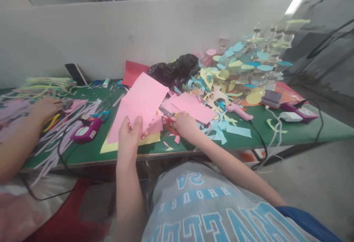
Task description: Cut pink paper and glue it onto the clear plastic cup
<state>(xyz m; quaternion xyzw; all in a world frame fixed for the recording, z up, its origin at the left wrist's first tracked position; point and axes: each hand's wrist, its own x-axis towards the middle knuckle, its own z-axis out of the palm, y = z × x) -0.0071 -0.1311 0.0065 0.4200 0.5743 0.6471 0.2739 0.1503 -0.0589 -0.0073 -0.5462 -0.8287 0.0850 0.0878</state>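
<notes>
My left hand [129, 137] pinches the lower edge of a large pink paper sheet [141, 96], tilted up above the table. My right hand [186, 126] grips a pair of scissors [166, 112] with red handles, the blades pointing left toward the sheet's right side. Whether the blades touch the paper I cannot tell. Under the sheet lies yellow paper [151, 139]. More pink paper [193, 106] lies just beyond my right hand, and small pink scraps lie by the scissors.
A co-worker's hand [45, 109] is at the left among lilac strips. Nearby are a purple device [87, 129] and a phone [76, 74]. Black plastic bag [177, 69], colored scraps, a pink glue gun [240, 111] and clear cups with paper discs [262, 56] fill the right side, with cords hanging off the edge.
</notes>
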